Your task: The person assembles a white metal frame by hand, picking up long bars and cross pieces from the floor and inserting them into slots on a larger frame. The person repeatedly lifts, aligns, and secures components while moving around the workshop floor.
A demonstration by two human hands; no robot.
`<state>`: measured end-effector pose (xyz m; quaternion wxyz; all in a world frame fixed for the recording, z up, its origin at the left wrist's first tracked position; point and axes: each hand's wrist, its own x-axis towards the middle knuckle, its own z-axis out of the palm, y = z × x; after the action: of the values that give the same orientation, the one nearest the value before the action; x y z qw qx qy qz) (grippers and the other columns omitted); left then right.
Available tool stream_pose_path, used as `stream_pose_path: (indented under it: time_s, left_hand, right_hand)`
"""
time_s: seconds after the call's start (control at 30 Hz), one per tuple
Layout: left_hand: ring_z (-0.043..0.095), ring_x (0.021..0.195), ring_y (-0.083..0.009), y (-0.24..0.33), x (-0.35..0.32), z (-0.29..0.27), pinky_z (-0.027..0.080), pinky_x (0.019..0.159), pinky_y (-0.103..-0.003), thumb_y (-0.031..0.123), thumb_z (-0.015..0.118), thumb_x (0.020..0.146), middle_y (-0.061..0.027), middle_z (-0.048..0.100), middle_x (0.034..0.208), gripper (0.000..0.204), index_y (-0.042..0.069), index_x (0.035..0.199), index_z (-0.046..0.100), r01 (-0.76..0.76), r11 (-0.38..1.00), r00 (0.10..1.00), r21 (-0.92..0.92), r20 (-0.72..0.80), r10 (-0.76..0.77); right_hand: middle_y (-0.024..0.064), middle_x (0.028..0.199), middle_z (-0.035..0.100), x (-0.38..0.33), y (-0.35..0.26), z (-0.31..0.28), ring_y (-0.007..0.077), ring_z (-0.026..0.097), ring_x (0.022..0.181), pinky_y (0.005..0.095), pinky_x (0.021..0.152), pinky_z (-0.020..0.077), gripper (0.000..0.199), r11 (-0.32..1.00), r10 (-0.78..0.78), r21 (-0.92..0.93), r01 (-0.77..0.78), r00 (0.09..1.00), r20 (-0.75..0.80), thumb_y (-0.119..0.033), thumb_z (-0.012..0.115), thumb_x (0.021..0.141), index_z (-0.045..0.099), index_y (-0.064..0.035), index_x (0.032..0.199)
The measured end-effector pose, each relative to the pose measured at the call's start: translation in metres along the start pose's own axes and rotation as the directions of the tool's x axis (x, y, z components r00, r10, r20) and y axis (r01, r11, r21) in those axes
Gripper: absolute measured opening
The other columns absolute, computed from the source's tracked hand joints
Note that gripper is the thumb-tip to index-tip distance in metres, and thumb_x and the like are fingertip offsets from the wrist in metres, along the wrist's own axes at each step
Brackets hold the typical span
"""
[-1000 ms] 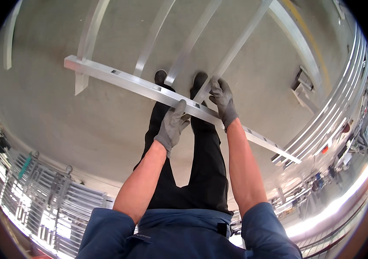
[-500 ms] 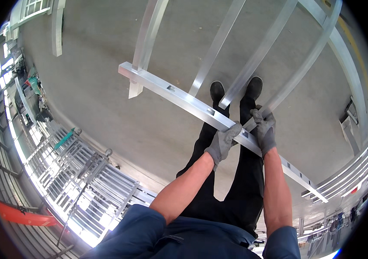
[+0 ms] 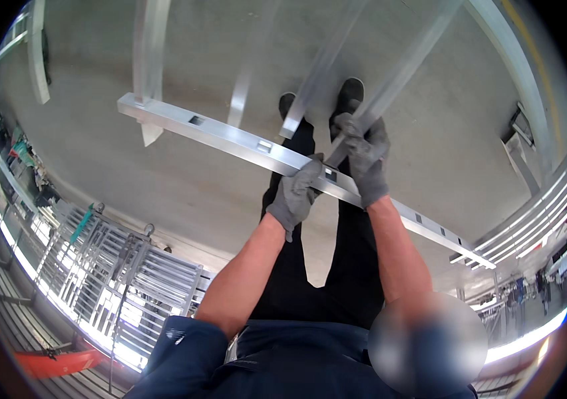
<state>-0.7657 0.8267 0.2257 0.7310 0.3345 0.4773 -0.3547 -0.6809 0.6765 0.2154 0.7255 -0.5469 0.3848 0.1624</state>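
A silver metal rail (image 3: 223, 136) with rectangular slots in its top face runs slantwise in front of my legs. My gloved left hand (image 3: 299, 193) is wrapped around it near the middle, beside a slot. Just beyond the rail, my gloved right hand (image 3: 367, 153) is closed on a square metal bar (image 3: 410, 66), whose near end points toward the rail. Two more bars, a blurred one (image 3: 238, 100) and a brighter one (image 3: 317, 76), end short of the rail. At the rail's far left, a wider bar (image 3: 148, 53) meets it, with a pointed end showing below.
A curved-looking metal beam (image 3: 523, 66) borders the far right. Stacked metal frames (image 3: 124, 266) stand at the left, and several long bars (image 3: 530, 229) lie at the right. My shoes (image 3: 349, 93) are on the grey floor beneath the bars.
The view has shifted, so the rail and both hands appear farther left and higher. My right hand is slightly farther from the rail, still on its bar. My left hand keeps its hold.
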Motion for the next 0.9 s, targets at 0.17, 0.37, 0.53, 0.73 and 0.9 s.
stream_pose_path:
  time_s: [0.17, 0.37, 0.53, 0.73, 0.9]
  left_hand:
    - [0.058, 0.119, -0.0152, 0.008, -0.001, 0.011, 0.045, 0.106, -0.034, 0.029, 0.067, 0.100, -0.0087, 0.061, 0.130, 0.055, -0.001, 0.143, 0.049, 0.005, 0.989, 0.998, -0.148, 0.055, 0.004]
    - [0.059, 0.118, -0.0138, 0.004, 0.005, 0.003, 0.044, 0.105, -0.030, 0.026, 0.067, 0.100, -0.0079, 0.063, 0.128, 0.053, 0.001, 0.144, 0.050, 0.045, 0.982, 0.994, -0.184, 0.105, -0.026]
    - [0.060, 0.116, -0.0128, 0.013, 0.001, 0.013, 0.044, 0.102, -0.029, 0.024, 0.066, 0.100, -0.0077, 0.064, 0.127, 0.051, 0.001, 0.143, 0.050, 0.044, 0.985, 0.995, -0.169, 0.100, -0.027]
    - [0.057, 0.125, -0.0225, 0.012, 0.002, 0.010, 0.043, 0.110, -0.038, 0.029, 0.059, 0.104, -0.0135, 0.059, 0.133, 0.056, -0.005, 0.145, 0.042, 0.002, 0.999, 0.996, -0.053, 0.089, 0.002]
    - [0.058, 0.123, -0.0217, 0.011, 0.005, 0.005, 0.043, 0.109, -0.037, 0.029, 0.059, 0.104, -0.0128, 0.059, 0.131, 0.055, -0.004, 0.145, 0.044, 0.045, 0.999, 0.997, -0.010, 0.063, -0.045]
  right_hand:
    - [0.0112, 0.102, 0.066, -0.012, -0.003, -0.011, 0.0190, 0.065, 0.089, 0.0326, 0.079, 0.0543, 0.057, 0.997, -0.013, -0.072, 0.014, 1.000, 0.018, -0.026, 0.068, 0.092, 0.048, 0.0091, 0.132]
    - [0.0140, 0.104, 0.068, -0.015, -0.006, -0.017, 0.0217, 0.067, 0.092, 0.0359, 0.082, 0.0561, 0.064, 0.999, 0.043, -0.035, -0.039, 0.992, 0.121, -0.031, 0.069, 0.087, 0.048, 0.0080, 0.133]
    - [0.0148, 0.105, 0.068, -0.025, 0.007, -0.021, 0.0223, 0.067, 0.092, 0.0361, 0.081, 0.0570, 0.061, 0.997, 0.050, 0.056, -0.056, 0.994, 0.094, -0.029, 0.067, 0.088, 0.048, 0.0075, 0.133]
    - [0.0155, 0.106, 0.068, -0.019, 0.014, -0.034, 0.0235, 0.069, 0.094, 0.0358, 0.080, 0.0596, 0.060, 0.985, 0.134, 0.085, -0.152, 0.973, 0.186, -0.034, 0.070, 0.095, 0.049, 0.0076, 0.133]
    - [0.0150, 0.104, 0.069, -0.023, 0.012, -0.033, 0.0240, 0.069, 0.094, 0.0372, 0.081, 0.0596, 0.057, 0.991, 0.110, 0.050, -0.121, 0.976, 0.187, -0.035, 0.067, 0.098, 0.050, 0.0071, 0.133]
